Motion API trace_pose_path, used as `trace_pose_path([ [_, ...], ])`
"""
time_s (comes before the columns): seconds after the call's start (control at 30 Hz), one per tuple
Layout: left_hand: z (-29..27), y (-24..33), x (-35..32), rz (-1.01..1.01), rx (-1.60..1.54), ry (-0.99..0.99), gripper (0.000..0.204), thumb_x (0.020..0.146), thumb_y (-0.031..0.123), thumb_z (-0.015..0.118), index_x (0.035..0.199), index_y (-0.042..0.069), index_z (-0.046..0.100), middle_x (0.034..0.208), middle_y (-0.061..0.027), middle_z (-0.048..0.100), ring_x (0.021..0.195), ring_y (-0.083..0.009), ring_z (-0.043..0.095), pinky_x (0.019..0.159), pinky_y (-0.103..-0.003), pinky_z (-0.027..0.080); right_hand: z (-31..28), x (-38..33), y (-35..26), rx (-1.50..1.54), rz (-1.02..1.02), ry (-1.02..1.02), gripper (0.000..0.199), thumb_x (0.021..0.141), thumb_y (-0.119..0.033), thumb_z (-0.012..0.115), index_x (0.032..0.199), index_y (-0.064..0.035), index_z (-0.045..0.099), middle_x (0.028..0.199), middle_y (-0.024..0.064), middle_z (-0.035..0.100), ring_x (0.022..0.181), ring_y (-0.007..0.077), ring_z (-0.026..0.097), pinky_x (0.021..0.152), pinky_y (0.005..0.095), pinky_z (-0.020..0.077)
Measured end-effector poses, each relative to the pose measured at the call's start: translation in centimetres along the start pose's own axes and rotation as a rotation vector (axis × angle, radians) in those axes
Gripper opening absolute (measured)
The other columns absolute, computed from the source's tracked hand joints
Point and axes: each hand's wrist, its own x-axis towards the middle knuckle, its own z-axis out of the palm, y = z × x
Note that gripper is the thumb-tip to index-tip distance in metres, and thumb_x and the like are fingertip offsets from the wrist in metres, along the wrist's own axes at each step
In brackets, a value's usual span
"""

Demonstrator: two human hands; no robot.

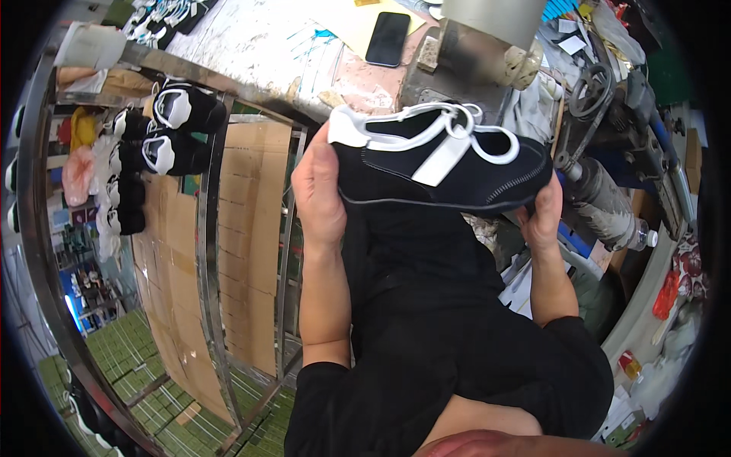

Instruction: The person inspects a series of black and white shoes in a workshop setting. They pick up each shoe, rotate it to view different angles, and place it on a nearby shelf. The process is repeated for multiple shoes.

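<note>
Between my two hands I hold up a black shoe upper [388, 169] with white laces, a white side strap and a white heel piece. My left hand [318, 186] grips the heel end, its thumb lying along the back edge. The toe end rests in the fingers of my right hand [542, 209], which close on it from below. The shoe is level, its side turned toward me, above my lap. Its underside is hidden, as are most of my left fingers behind it.
A worktable [259, 53] with a phone [387, 39] lies ahead, beside a machine [487, 53]. To the left a metal rack [209, 274] holds cardboard sheets [247, 228] and several black and white shoes [179, 152]. A plastic bottle [643, 234] and machine parts are at the right.
</note>
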Motion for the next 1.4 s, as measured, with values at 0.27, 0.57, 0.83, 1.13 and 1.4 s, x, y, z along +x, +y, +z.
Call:
trace_pose_path([
  [0.27,4.1,0.3,2.5,0.043,-0.024,-0.134,0.05,0.108,0.03,0.048,0.137,-0.01,0.053,0.126,-0.013,0.066,0.117,-0.0144,0.057,0.103,-0.029,0.042,-2.7,-2.7,-1.5,-0.071,-0.105,0.207,0.097,0.079,-0.071,0.071,0.137,0.0028,0.045,0.088,-0.001,0.061,0.05,-0.0004,0.04,0.042,0.0157,0.0245],
  [0.57,6.3,-0.9,3.3,0.115,-0.224,-0.24,0.044,0.104,0.033,0.055,0.127,-0.004,0.052,0.117,-0.0084,0.063,0.104,-0.0099,0.056,0.095,-0.025,0.044,-4.4,-3.8,-2.9,-0.253,-0.354,0.314,0.106,0.07,-0.064,0.081,0.135,0.0108,0.043,0.124,0.0143,0.056,0.114,0.0214,0.057,0.099,0.0343,0.0438],
  [0.83,5.8,-0.1,3.0,0.283,-0.048,-0.252,0.061,0.102,0.049,0.047,0.13,-0.005,0.048,0.14,-0.0243,0.053,0.129,-0.0263,0.052,0.11,-0.039,0.039,-5.4,-4.9,-3.0,-0.366,-0.406,0.368,0.117,0.063,-0.073,0.079,0.134,0.0126,0.044,0.129,0.0182,0.055,0.118,0.0269,0.058,0.104,0.0388,0.0438],
  [1.13,5.7,0.5,3.0,0.104,-0.11,-0.201,0.05,0.104,0.04,0.049,0.131,-0.002,0.051,0.143,-0.0192,0.052,0.125,-0.0222,0.055,0.105,-0.035,0.044,-5.4,-2.8,-3.4,-0.423,-0.548,0.282,0.106,0.069,-0.055,0.082,0.14,0.0116,0.039,0.128,0.0196,0.057,0.119,0.0276,0.059,0.105,0.0373,0.0443],
  [1.4,1.6,-3.3,-0.2,-0.034,-0.315,-0.219,0.041,0.077,0.012,0.078,0.113,0.006,0.06,0.149,-0.0281,0.042,0.142,-0.0336,0.039,0.121,-0.046,0.023,-4.6,-4.0,-0.6,-0.434,-0.504,-0.108,0.093,0.068,0.007,0.061,0.152,0.0004,0.019,0.136,0.0238,0.052,0.125,0.0317,0.057,0.109,0.0407,0.0431],
])
